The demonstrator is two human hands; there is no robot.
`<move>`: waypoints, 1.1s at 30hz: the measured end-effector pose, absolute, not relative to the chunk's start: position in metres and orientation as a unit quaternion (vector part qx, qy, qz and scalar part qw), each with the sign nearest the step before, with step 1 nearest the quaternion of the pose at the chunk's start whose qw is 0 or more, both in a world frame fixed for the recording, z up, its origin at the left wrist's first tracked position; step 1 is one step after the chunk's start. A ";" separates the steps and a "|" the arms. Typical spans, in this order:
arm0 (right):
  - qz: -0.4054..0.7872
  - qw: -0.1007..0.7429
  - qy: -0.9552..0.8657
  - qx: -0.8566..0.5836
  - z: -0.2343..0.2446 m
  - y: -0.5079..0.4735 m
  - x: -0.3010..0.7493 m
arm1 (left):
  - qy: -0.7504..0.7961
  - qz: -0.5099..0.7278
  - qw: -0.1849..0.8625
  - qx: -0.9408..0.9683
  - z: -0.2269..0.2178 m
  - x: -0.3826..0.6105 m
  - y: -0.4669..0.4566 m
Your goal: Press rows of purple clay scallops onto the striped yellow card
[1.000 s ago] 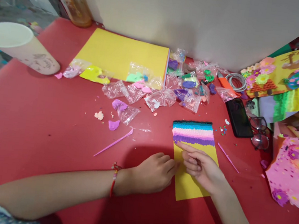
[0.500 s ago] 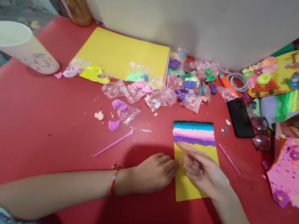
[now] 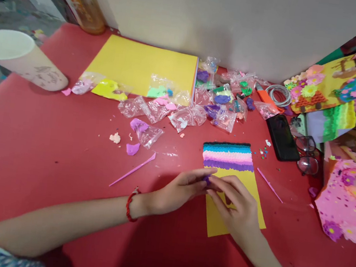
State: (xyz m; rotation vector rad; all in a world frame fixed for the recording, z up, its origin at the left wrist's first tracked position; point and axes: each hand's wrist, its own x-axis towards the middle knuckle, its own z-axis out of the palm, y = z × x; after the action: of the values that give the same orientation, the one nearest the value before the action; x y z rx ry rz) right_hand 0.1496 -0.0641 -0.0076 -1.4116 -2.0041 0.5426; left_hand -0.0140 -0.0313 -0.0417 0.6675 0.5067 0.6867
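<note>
A small lump of purple clay [image 3: 206,179] shows between the fingers of my left hand [image 3: 179,193] and the fingertips of my right hand [image 3: 237,201]. Both hands meet over a yellow card [image 3: 214,222], whose middle they partly cover. Across the card's top run clay stripes [image 3: 229,155] in black, blue, pale pink, pink, lilac and purple. A pink modelling tool [image 3: 133,169] lies left of my left hand, and a second pink tool [image 3: 269,185] rests right of the card.
Behind lie a large yellow sheet [image 3: 141,59] and several clay bags [image 3: 186,116]. A paper cup [image 3: 43,69] leans at left. At right are a phone [image 3: 283,137], glasses [image 3: 308,154], a coiled cable [image 3: 278,95] and flower-decorated crafts [image 3: 341,192].
My right hand has drawn back from the purple stripe's left end. My left hand has turned and its closed fingers have loosened, and purple clay now shows between both hands.
</note>
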 end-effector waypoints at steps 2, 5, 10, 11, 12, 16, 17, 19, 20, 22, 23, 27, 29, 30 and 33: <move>0.145 0.297 -0.788 -0.519 -0.011 -0.065 0.150 | 0.217 0.310 0.890 0.254 -0.039 -0.013 -0.032; 0.083 0.283 -0.813 -0.502 -0.012 -0.066 0.150 | 0.189 0.287 0.910 0.233 -0.036 -0.013 -0.034; 0.049 0.283 -0.819 -0.497 -0.008 -0.066 0.146 | 0.210 0.249 0.893 0.309 -0.037 -0.014 -0.031; 0.044 0.281 -0.818 -0.499 -0.007 -0.067 0.146 | 0.218 0.233 0.893 0.317 -0.037 -0.015 -0.030; 0.035 0.277 -0.821 -0.498 -0.007 -0.067 0.146 | 0.226 0.216 0.895 0.318 -0.038 -0.015 -0.028; 0.011 0.284 -0.820 -0.496 -0.002 -0.070 0.152 | 0.251 0.177 0.907 0.289 -0.037 -0.018 -0.023; 0.015 0.293 -0.817 -0.497 -0.001 -0.070 0.155 | 0.253 0.180 0.907 0.284 -0.037 -0.018 -0.023; 0.035 0.306 -0.817 -0.488 0.001 -0.070 0.158 | 0.251 0.205 0.900 0.293 -0.036 -0.017 -0.023; 0.042 0.309 -0.823 -0.475 0.001 -0.070 0.159 | 0.248 0.224 0.894 0.300 -0.036 -0.016 -0.024; 0.054 0.307 -0.833 -0.457 0.000 -0.068 0.159 | 0.240 0.253 0.890 0.295 -0.035 -0.014 -0.026; 0.056 0.307 -0.832 -0.458 0.000 -0.068 0.158 | 0.230 0.259 0.895 0.280 -0.035 -0.013 -0.027; 0.060 0.321 -0.808 -0.490 -0.001 -0.068 0.151 | 0.159 0.254 0.926 0.229 -0.032 -0.010 -0.031; 0.089 0.345 -0.790 -0.500 0.001 -0.069 0.152 | 0.161 0.241 0.924 0.249 -0.029 -0.009 -0.031; 0.124 0.354 -0.782 -0.498 0.002 -0.068 0.155 | 0.171 0.231 0.920 0.265 -0.028 -0.008 -0.031; 0.241 0.336 -0.760 -0.501 0.006 -0.052 0.182 | 0.201 0.206 0.910 0.297 -0.025 -0.007 -0.030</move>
State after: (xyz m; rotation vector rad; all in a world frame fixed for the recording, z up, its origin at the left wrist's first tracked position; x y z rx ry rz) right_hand 0.1821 -0.0521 0.0056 -1.3055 -1.9820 0.6291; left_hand -0.0074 -0.0298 -0.0252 0.6128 0.4145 0.4239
